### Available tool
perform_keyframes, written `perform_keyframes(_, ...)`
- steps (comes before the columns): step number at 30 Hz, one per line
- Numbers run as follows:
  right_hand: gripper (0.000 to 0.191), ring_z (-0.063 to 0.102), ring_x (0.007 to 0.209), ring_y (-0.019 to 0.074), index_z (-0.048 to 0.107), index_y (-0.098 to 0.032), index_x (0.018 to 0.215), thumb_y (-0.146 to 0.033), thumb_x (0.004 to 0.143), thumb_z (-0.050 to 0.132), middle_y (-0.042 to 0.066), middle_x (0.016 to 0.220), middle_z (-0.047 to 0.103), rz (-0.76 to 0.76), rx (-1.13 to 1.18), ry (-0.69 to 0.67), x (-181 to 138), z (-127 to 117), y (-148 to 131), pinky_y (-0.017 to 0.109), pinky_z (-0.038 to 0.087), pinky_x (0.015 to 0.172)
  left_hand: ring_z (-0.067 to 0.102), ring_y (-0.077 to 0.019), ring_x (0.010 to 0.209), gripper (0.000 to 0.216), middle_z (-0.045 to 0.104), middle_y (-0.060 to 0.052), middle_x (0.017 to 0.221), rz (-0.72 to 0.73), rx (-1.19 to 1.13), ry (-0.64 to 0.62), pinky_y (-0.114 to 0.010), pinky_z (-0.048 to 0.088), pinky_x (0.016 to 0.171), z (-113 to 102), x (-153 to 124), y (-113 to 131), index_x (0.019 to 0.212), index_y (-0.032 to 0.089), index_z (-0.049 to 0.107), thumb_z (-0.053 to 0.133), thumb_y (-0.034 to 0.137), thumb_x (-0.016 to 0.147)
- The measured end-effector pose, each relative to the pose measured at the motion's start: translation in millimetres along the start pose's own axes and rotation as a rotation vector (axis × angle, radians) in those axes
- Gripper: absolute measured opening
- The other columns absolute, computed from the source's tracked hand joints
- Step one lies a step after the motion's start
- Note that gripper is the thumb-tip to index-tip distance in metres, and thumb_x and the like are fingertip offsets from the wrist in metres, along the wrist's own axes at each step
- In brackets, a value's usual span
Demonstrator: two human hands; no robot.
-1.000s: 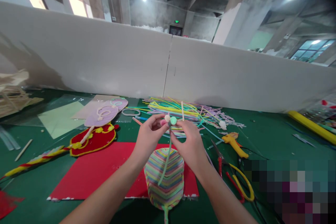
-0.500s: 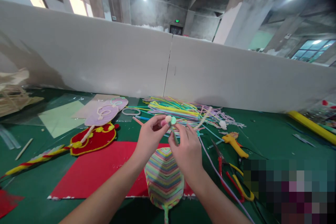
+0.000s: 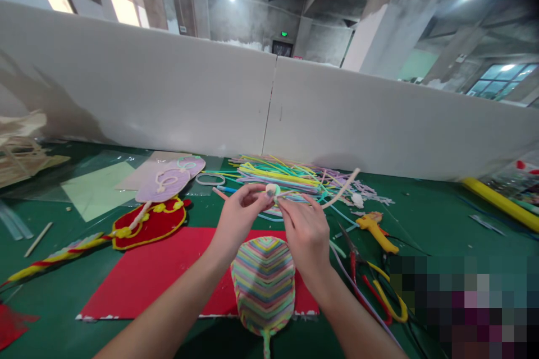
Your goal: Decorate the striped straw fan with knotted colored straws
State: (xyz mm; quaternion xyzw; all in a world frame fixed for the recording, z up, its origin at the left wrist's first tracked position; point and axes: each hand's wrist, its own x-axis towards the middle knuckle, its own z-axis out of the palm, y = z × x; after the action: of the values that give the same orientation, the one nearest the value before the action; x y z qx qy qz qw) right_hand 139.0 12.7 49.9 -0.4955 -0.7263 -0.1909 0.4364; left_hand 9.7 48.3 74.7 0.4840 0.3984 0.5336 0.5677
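Note:
My left hand (image 3: 238,219) pinches a small pale, mint-edged coil of pipe cleaner (image 3: 273,188) between thumb and fingers. Meeting it from the right, my right hand (image 3: 306,231) is closed on a pipe cleaner (image 3: 343,187), whose cream end sticks out past the knuckles. The fingertips of both hands almost touch at the coil and partly cover it. Below the hands lies a leaf-shaped fan (image 3: 264,283) with chevron stripes in pastel colours, its narrow handle toward me. A red sheet (image 3: 168,275) lies under the fan.
Loose pipe cleaners (image 3: 278,174) are heaped behind my hands. To the right lie a yellow glue gun (image 3: 377,231) and red-handled pliers (image 3: 353,263). A red-and-yellow fan (image 3: 147,227) and a purple gourd-shaped piece (image 3: 164,182) lie left. A white partition (image 3: 168,84) stands at the back.
The coil has turned between my fingers, and its pink part no longer shows. My right hand has shifted slightly right, and the cream pipe cleaner end now reaches farther right.

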Motion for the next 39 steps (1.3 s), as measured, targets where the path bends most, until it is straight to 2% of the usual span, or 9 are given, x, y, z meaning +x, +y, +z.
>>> perform_keyframes(10,0.018,0.06,0.086,0.0158,0.06,-0.02,0.097,-0.021,0.085,0.046,0.004,0.088,0.067,0.094,0.105,-0.126,5.5,-3.0,-5.3,0.037,0.034,0.094,0.062,-0.0159,0.073,0.027,0.067,-0.005,0.077,0.039,0.099,0.028,-0.028,0.05,0.071,-4.0,1.0,2.0,0.082,0.013,0.063,0.063,0.035,0.067)
perform_keyframes(15,0.018,0.061,0.082,0.0172,0.062,-0.021,0.091,-0.027,0.084,0.046,0.003,0.088,0.067,0.28,0.324,-0.19,12.7,-7.9,-4.8,0.03,0.045,0.077,0.061,-0.0154,0.074,0.024,0.067,-0.004,0.079,0.141,0.219,0.0,-0.025,0.049,0.069,-7.2,1.5,2.3,0.083,0.014,0.064,0.06,0.032,0.069)
perform_keyframes(21,0.016,0.064,0.069,0.0146,0.062,-0.02,0.085,-0.026,0.082,0.048,0.001,0.08,0.067,0.435,0.643,-0.365,20.0,-25.3,0.4,0.024,0.05,0.064,0.061,-0.0149,0.07,0.023,0.064,-0.003,0.075,0.153,0.227,-0.041,-0.026,0.049,0.067,-9.8,-0.1,7.0,0.084,0.014,0.059,0.058,0.034,0.071)
perform_keyframes(25,0.018,0.065,0.071,0.0157,0.064,-0.021,0.088,-0.028,0.081,0.049,0.001,0.085,0.068,0.458,0.608,-0.43,21.7,-47.9,0.0,0.026,0.052,0.065,0.06,-0.0131,0.067,0.024,0.062,-0.001,0.069,0.13,0.189,-0.065,-0.026,0.048,0.067,-13.5,0.9,16.4,0.084,0.015,0.055,0.06,0.032,0.069)
perform_keyframes(28,0.017,0.063,0.082,0.0182,0.066,-0.023,0.085,-0.031,0.079,0.052,0.001,0.087,0.068,0.424,0.415,-0.36,20.7,-75.5,6.2,0.03,0.05,0.073,0.057,-0.0104,0.062,0.023,0.058,0.002,0.063,0.045,0.158,-0.152,-0.023,0.047,0.063,-20.3,3.8,22.2,0.084,0.015,0.056,0.062,0.03,0.068)
perform_keyframes(30,0.02,0.063,0.081,0.0196,0.066,-0.023,0.084,-0.035,0.078,0.052,0.003,0.087,0.068,0.435,0.282,-0.229,17.7,-97.1,15.7,0.032,0.049,0.074,0.055,-0.0084,0.06,0.021,0.057,0.002,0.063,-0.047,0.126,-0.28,-0.02,0.045,0.06,-26.4,5.5,20.1,0.084,0.015,0.057,0.062,0.028,0.068)
perform_keyframes(33,0.024,0.063,0.081,0.021,0.066,-0.022,0.084,-0.039,0.078,0.051,0.004,0.087,0.068,0.535,0.159,-0.105,7.4,-123.1,34.8,0.033,0.049,0.074,0.052,-0.0058,0.055,0.019,0.056,0.002,0.064,-0.204,0.084,-0.421,-0.016,0.042,0.053,-34.8,5.7,5.8,0.081,0.015,0.059,0.065,0.024,0.065)
perform_keyframes(35,0.027,0.063,0.079,0.0213,0.066,-0.021,0.085,-0.041,0.077,0.051,0.005,0.086,0.068,0.603,0.175,-0.098,-3.4,-129.0,46.6,0.033,0.05,0.071,0.05,-0.0046,0.052,0.02,0.055,0.003,0.061,-0.326,0.046,-0.471,-0.014,0.04,0.05,-38.1,4.1,-5.9,0.079,0.014,0.059,0.068,0.021,0.063)
perform_keyframes(39,0.029,0.062,0.08,0.0228,0.065,-0.018,0.086,-0.043,0.076,0.052,0.008,0.088,0.067,0.678,0.323,-0.205,-29.0,-113.6,55.9,0.038,0.049,0.075,0.054,-0.0053,0.055,0.027,0.058,0.001,0.068,-0.442,-0.151,-0.403,-0.015,0.044,0.054,-36.2,-1.7,-10.9,0.086,0.016,0.058,0.069,0.023,0.063)
